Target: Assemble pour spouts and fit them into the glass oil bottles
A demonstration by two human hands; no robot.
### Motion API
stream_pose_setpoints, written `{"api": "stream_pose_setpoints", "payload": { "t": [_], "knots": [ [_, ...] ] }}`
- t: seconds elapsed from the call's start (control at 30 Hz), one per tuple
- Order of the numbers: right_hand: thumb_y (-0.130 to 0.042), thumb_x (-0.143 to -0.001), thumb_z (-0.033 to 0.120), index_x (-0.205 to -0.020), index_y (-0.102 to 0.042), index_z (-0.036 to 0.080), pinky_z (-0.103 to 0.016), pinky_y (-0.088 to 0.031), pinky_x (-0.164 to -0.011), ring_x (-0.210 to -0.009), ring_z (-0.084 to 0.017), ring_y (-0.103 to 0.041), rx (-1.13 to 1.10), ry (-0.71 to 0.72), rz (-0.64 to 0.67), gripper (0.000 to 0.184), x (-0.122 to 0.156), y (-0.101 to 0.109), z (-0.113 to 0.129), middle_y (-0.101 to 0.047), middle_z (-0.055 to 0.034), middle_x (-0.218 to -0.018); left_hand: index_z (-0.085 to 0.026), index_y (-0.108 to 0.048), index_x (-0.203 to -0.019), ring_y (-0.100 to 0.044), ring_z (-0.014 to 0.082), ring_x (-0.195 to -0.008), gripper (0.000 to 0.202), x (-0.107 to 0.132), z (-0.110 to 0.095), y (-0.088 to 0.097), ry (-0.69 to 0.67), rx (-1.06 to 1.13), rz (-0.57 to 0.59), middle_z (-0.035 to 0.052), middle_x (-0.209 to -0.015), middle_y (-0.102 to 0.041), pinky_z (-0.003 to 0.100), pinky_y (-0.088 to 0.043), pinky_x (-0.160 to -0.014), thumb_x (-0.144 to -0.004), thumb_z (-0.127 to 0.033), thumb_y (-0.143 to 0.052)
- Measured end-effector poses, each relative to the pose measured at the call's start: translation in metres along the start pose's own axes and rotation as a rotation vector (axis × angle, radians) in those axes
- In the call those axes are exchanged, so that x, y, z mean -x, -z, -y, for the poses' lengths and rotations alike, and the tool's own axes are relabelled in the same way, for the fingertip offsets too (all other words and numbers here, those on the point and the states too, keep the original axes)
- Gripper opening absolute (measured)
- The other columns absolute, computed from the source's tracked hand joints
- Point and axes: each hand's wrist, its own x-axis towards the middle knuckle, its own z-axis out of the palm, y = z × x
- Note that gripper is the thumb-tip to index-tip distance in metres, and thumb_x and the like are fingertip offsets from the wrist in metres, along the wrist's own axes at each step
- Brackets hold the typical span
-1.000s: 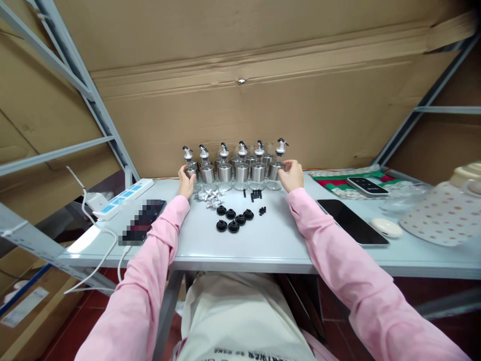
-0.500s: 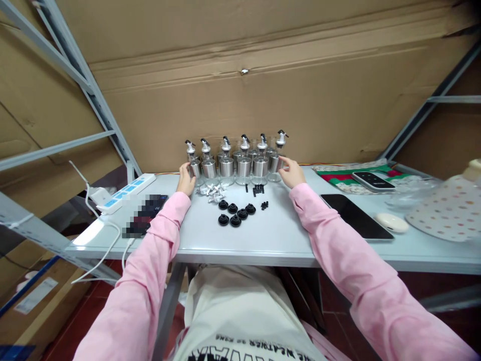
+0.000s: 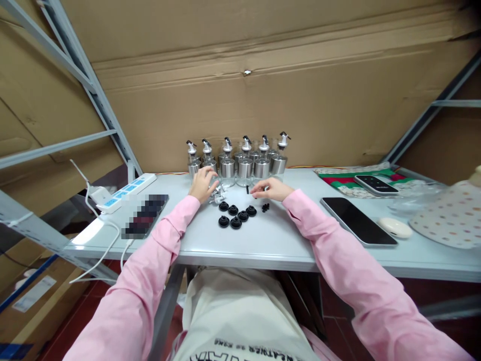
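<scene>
Light is even, with glare on the counter (image 3: 240, 245) at left. The spotted container (image 3: 451, 218) looks blurred; pixels partly mask the left phone (image 3: 152, 215).

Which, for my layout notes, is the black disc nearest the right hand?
The rightmost disc, on the near side of the right hand; every other disc lies farther left.

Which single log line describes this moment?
Left hand: at white parts; Right hand: near black stick; Grips: unclear; Bottles: upright, behind; Black discs: on table
</scene>
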Motion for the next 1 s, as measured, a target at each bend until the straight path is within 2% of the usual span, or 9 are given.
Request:
{"api": "stream_pose_setpoints", "payload": {
  "t": [0.13,0.23,0.37,0.53,0.8,0.9,1.0],
  "knots": [
    [-0.07,-0.057,0.044,-0.083,-0.073,0.013,-0.024,-0.039,-0.061,-0.059,-0.01,-0.05,-0.067,0.016,0.192,0.041,0.001,-0.006,0.006,-0.061,-0.0003,-0.063,-0.015,-0.053,-0.089,-0.042,0.0232,-0.107,0.013,0.002,-0.009,-0.004,-0.026,-0.019,0.077,0.0103,-0.11,-0.049,0.037,-0.035,-0.093,-0.085,-0.025,-0.046],
    [-0.07,-0.057,0.045,-0.084,-0.073,0.013,-0.024,-0.039,-0.06,-0.058,-0.01,-0.05,-0.085,0.019,0.236,0.042,0.0,-0.008,0.005,-0.061,0.0002,-0.061,-0.015,-0.053,-0.089,-0.043,0.0228,-0.102,0.015,0.003,-0.005,-0.009,-0.013,-0.02,0.147,0.0095,-0.105,-0.051,0.038,-0.037,-0.09,-0.085,-0.026,-0.045],
    [-0.067,-0.06,0.05,-0.083,-0.072,0.012,-0.024,-0.04,-0.059,-0.058,-0.01,-0.05,-0.109,-0.037,0.129,0.044,0.0,-0.009,0.005,-0.062,-0.0015,-0.063,-0.018,-0.059,-0.096,-0.042,0.0221,-0.103,0.02,0.004,0.002,-0.014,-0.065,0.015,0.215,0.008,-0.106,-0.05,0.039,-0.036,-0.092,-0.085,-0.021,-0.042],
    [-0.063,-0.064,0.051,-0.083,-0.069,0.01,-0.026,-0.041,-0.061,-0.057,-0.01,-0.05,-0.138,-0.053,0.059,0.045,0.0,-0.009,0.003,-0.061,-0.0026,-0.062,-0.021,-0.066,-0.085,-0.04,0.0232,-0.109,0.024,0.002,0.005,-0.014,-0.142,0.06,0.275,0.007,-0.113,-0.05,0.043,-0.035,-0.095,-0.081,-0.012,-0.044],
    [-0.061,-0.065,0.052,-0.083,-0.068,0.011,-0.027,-0.044,-0.064,-0.061,-0.013,-0.055,-0.192,-0.067,-0.023,0.045,-0.003,-0.01,-0.004,-0.063,-0.0042,-0.064,-0.019,-0.063,-0.082,-0.044,0.0219,-0.104,0.009,-0.003,0.012,-0.008,-0.2,0.064,0.317,0.0059,-0.108,-0.056,0.039,-0.039,-0.09,-0.078,-0.015,-0.055],
    [-0.062,-0.065,0.049,-0.084,-0.069,0.012,-0.029,-0.045,-0.066,-0.062,-0.014,-0.055,-0.186,-0.063,-0.073,0.043,-0.003,-0.01,-0.003,-0.064,-0.0048,-0.067,-0.017,-0.058,-0.084,-0.048,0.0207,-0.099,0.005,-0.003,0.006,-0.004,-0.162,0.07,0.281,0.0059,-0.099,-0.059,0.036,-0.039,-0.086,-0.08,-0.019,-0.055],
    [-0.063,-0.064,0.045,-0.085,-0.069,0.012,-0.03,-0.045,-0.067,-0.064,-0.014,-0.055,-0.176,-0.025,-0.128,0.04,-0.003,-0.013,0.0,-0.065,-0.0053,-0.07,-0.016,-0.055,-0.087,-0.051,0.0198,-0.09,0.01,-0.003,-0.007,-0.001,-0.057,0.073,0.217,0.0054,-0.091,-0.06,0.034,-0.039,-0.081,-0.083,-0.026,-0.053]
  ]
}}
